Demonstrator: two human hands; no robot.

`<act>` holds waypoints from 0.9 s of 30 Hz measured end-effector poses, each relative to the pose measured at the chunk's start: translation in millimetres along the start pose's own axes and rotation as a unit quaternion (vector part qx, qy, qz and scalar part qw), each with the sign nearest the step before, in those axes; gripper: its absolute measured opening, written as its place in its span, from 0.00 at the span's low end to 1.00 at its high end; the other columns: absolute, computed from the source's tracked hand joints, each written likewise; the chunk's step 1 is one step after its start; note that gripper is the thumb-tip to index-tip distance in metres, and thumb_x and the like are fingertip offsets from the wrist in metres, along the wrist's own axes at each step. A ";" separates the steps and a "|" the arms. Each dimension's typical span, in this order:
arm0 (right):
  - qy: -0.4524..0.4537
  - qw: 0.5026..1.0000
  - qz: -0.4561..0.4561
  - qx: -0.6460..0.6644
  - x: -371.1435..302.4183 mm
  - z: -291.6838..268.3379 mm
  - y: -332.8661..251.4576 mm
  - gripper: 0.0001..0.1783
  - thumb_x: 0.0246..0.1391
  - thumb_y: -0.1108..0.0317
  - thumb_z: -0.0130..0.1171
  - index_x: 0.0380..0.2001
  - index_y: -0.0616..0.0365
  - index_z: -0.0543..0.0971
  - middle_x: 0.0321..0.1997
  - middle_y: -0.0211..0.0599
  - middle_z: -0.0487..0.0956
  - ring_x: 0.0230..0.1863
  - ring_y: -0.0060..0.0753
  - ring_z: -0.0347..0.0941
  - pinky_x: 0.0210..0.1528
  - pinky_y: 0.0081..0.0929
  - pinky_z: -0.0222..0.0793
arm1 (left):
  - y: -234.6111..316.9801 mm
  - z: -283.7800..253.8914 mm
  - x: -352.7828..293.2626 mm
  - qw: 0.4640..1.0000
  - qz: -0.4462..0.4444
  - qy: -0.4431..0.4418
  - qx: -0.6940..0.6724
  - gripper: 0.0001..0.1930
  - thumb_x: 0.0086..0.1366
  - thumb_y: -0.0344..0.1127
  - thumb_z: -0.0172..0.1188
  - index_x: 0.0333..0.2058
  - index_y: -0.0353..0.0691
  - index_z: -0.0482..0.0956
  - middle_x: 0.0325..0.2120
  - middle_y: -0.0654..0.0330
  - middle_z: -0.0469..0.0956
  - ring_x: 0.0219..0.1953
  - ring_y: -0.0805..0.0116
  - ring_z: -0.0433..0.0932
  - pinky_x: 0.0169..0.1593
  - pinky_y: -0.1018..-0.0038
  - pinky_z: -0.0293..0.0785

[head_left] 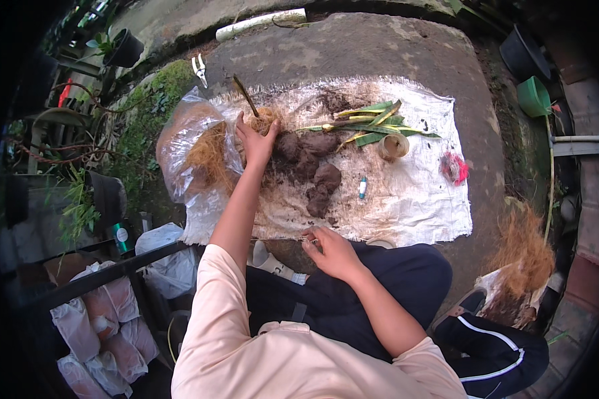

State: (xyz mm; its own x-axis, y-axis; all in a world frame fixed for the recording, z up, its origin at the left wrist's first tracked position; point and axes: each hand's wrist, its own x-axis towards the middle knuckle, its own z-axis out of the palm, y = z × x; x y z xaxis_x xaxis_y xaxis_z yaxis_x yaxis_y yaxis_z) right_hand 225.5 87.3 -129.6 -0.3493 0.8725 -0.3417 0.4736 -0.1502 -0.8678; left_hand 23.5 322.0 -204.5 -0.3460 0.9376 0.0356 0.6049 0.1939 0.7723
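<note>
My left hand (256,141) reaches out to the far left of the white sack sheet and grips a ball of brown coconut fibre (265,121). A dark stick (245,95) stands up at a tilt from the ball. Just to its left lies a clear plastic bag (192,143) of loose fibre. Dark, moist clumps of soil (311,163) are heaped right of my left wrist. Over my lap, near the sheet's front edge, my right hand (331,251) hangs with its fingers loosely bent and apart, holding nothing.
On the sheet (419,206) lie cut yellow-green leaves (373,123), a clear cup (394,146), a small thread spool (363,187) and a pink-red tangle (453,167). White-handled pruners (199,70) lie beyond it. Loose fibre (522,253) and another person's leg (492,352) are at right.
</note>
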 end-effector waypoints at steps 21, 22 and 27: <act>0.044 0.994 -0.071 -0.064 -6.0 1.2 -0.8 0.18 0.61 0.57 0.54 0.48 0.56 0.77 0.44 0.46 0.78 0.48 0.52 0.75 0.51 0.45 0.71 | 62.6 45.7 -58.6 0.939 0.246 -0.164 0.178 0.14 0.63 0.46 0.60 0.43 0.46 0.81 0.40 0.56 0.80 0.49 0.52 0.74 0.53 0.57 0.68; 0.036 0.995 -0.069 -0.065 -6.4 -0.8 -2.2 0.18 0.61 0.57 0.54 0.48 0.56 0.77 0.44 0.46 0.78 0.48 0.52 0.75 0.51 0.45 0.71 | 68.3 55.1 -55.1 0.934 0.253 -0.164 0.190 0.14 0.63 0.46 0.60 0.43 0.46 0.81 0.40 0.56 0.79 0.49 0.53 0.74 0.53 0.57 0.68; 0.001 0.997 -0.041 -0.072 -2.8 -2.8 3.1 0.18 0.59 0.60 0.55 0.48 0.56 0.77 0.43 0.48 0.78 0.46 0.54 0.76 0.48 0.47 0.72 | 96.5 100.1 -44.6 0.903 0.327 -0.192 0.201 0.13 0.61 0.44 0.62 0.42 0.47 0.81 0.39 0.57 0.78 0.49 0.54 0.74 0.53 0.56 0.67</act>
State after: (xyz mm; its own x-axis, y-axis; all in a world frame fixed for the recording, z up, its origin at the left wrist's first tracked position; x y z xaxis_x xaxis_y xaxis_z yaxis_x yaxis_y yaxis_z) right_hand 230.2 85.6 -130.3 -0.3903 0.8800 -0.2707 0.5552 -0.0096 -0.8317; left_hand 169.1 327.8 -195.1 0.4067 0.9058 0.1193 0.8281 -0.4206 0.3705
